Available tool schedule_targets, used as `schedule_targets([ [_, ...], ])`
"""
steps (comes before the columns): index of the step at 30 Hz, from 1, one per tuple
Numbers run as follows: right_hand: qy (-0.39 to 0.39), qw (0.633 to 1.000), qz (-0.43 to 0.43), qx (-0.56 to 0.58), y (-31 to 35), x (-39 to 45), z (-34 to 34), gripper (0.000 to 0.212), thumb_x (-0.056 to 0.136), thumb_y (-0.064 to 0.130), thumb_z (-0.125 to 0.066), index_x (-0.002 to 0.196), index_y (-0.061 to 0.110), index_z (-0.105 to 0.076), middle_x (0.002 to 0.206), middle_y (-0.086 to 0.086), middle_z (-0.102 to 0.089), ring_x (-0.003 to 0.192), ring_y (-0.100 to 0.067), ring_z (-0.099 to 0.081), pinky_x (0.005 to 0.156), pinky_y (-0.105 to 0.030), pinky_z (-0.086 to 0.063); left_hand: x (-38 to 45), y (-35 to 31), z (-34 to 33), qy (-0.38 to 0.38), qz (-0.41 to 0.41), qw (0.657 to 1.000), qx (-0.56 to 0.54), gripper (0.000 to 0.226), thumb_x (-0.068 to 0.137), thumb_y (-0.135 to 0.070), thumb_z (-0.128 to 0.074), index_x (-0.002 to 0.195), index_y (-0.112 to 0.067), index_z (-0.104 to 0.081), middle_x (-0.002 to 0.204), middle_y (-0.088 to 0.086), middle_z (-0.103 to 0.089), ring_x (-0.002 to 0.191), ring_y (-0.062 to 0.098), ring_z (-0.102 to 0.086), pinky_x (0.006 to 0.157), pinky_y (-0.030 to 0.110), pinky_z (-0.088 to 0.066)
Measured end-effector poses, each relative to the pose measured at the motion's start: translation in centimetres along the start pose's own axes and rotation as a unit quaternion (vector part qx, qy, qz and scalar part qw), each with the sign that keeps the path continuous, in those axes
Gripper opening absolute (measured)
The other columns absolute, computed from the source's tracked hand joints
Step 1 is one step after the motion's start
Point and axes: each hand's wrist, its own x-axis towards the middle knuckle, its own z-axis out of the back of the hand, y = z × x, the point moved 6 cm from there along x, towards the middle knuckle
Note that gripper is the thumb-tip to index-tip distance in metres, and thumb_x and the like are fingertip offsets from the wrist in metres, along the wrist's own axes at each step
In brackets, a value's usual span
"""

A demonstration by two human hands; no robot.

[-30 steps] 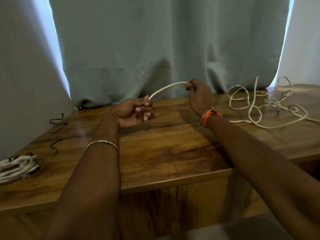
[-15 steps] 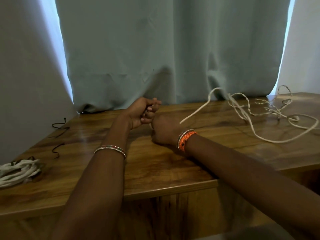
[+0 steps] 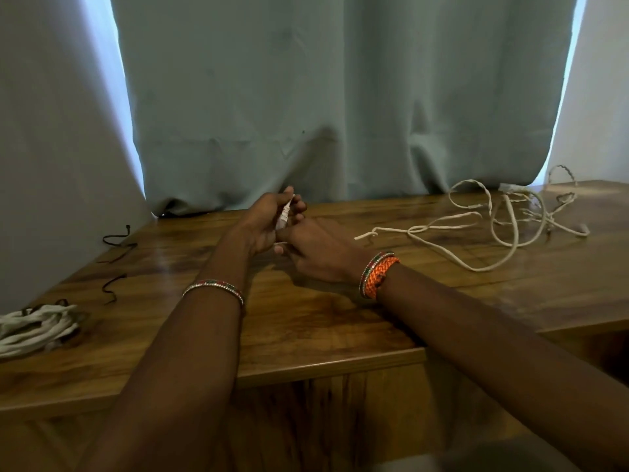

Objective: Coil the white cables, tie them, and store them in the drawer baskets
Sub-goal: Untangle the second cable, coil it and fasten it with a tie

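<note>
My left hand (image 3: 269,219) is raised a little above the wooden table (image 3: 306,328) and grips the plug end of a white cable (image 3: 284,212) between thumb and fingers. My right hand (image 3: 320,248) sits right next to it, low over the table with its back to the camera. Its fingertips pinch a short white piece of that cable just below the left hand. The loose rest of the white cable (image 3: 503,229) lies tangled on the table at the right. How it runs to my hands is hidden by the right hand.
A coiled, tied white cable bundle (image 3: 34,327) lies at the table's left edge. Two thin black ties (image 3: 117,238) (image 3: 110,287) lie on the left part of the table. A grey-green curtain (image 3: 323,97) hangs along the back edge.
The hands held a cable arc stretched apart, then came together. The left hand now shows the white plug end, and the loose cable has slid and settled flatter on the right.
</note>
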Motion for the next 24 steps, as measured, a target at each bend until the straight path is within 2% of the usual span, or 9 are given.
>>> schedule_targets([
  [2, -0.028, 1.000, -0.002, 0.008, -0.4, -0.1, 0.7, 0.023, 0.094, 0.028, -0.044, 0.096, 0.012, -0.060, 0.092, -0.010, -0.064, 0.075, -0.022, -0.055, 0.060, -0.027, -0.025, -0.1, -0.2, 0.5, -0.015, -0.023, 0.997, 0.066, 0.030, 0.100, -0.016, -0.037, 0.073, -0.010, -0.049, 0.055, -0.003, -0.055, 0.041, 0.006, -0.050, 0.036, 0.013, -0.040],
  [5, -0.070, 0.997, 0.007, 0.026, -0.8, -0.2, 1.4, 0.030, 0.089, 0.030, -0.038, 0.095, 0.012, -0.062, 0.086, -0.010, -0.068, 0.072, -0.024, -0.059, 0.059, -0.026, -0.026, 0.0, -0.7, 0.7, -0.040, -0.104, 0.961, 0.252, 0.038, 0.097, -0.010, -0.043, 0.060, -0.007, -0.049, 0.043, -0.001, -0.048, 0.036, 0.005, -0.042, 0.037, 0.016, -0.035],
  [7, -0.089, 0.996, -0.002, 0.028, -1.1, -0.3, 1.7, 0.027, 0.090, 0.029, -0.042, 0.092, 0.012, -0.063, 0.081, -0.011, -0.068, 0.068, -0.026, -0.060, 0.056, -0.028, -0.029, -0.1, -1.2, 0.2, -0.047, -0.150, 0.949, 0.272, 0.038, 0.098, -0.012, -0.042, 0.061, -0.008, -0.046, 0.043, 0.003, -0.045, 0.030, 0.003, -0.038, 0.035, 0.014, -0.032],
  [11, -0.144, 0.988, -0.026, 0.053, -1.4, -0.5, 3.0, 0.021, 0.090, 0.025, -0.049, 0.091, 0.016, -0.068, 0.066, -0.007, -0.066, 0.056, -0.020, -0.057, 0.050, -0.029, -0.036, -0.6, -2.0, 0.4, -0.059, -0.194, 0.940, 0.274, 0.036, 0.099, -0.012, -0.039, 0.064, -0.009, -0.047, 0.032, -0.004, -0.045, 0.027, 0.003, -0.037, 0.032, 0.012, -0.030],
  [15, -0.214, 0.968, -0.086, 0.096, -3.1, -0.6, 4.4, 0.018, 0.090, 0.021, -0.052, 0.080, 0.012, -0.065, 0.061, -0.001, -0.058, 0.057, -0.020, -0.052, 0.055, -0.025, -0.027, -0.8, -1.4, -0.9, -0.026, -0.148, 0.955, 0.256, 0.035, 0.093, -0.008, -0.035, 0.059, -0.012, -0.042, 0.031, -0.008, -0.037, 0.025, 0.005, -0.028, 0.034, 0.009, -0.019],
  [18, -0.263, 0.942, -0.165, 0.127, -6.4, -1.0, 4.8, 0.023, 0.092, 0.023, -0.051, 0.075, 0.011, -0.060, 0.058, 0.002, -0.050, 0.056, -0.021, -0.050, 0.052, -0.031, -0.032, -0.9, -1.0, -3.7, 0.045, -0.087, 0.979, 0.181, 0.031, 0.094, -0.012, -0.027, 0.067, -0.015, -0.041, 0.034, -0.009, -0.029, 0.024, 0.003, -0.019, 0.032, 0.009, -0.010],
  [20, -0.294, 0.923, -0.196, 0.153, -8.3, -1.6, 4.9, 0.025, 0.093, 0.026, -0.051, 0.076, 0.012, -0.061, 0.058, 0.002, -0.053, 0.054, -0.017, -0.049, 0.051, -0.033, -0.036, -1.2, -0.8, -5.0, 0.104, -0.066, 0.983, 0.134, 0.031, 0.097, -0.015, -0.024, 0.071, -0.015, -0.041, 0.035, -0.010, -0.028, 0.025, 0.002, -0.019, 0.031, 0.012, -0.010],
  [24, -0.330, 0.900, -0.210, 0.194, -9.9, -2.5, 5.1, 0.027, 0.095, 0.029, -0.049, 0.075, 0.013, -0.059, 0.057, 0.012, -0.050, 0.051, -0.003, -0.044, 0.051, -0.026, -0.033, -2.0, 0.0, -6.6, 0.214, -0.006, 0.974, 0.069, 0.039, 0.102, -0.031, -0.018, 0.077, -0.014, -0.043, 0.041, -0.010, -0.031, 0.031, 0.002, -0.024, 0.034, 0.017, -0.017],
])
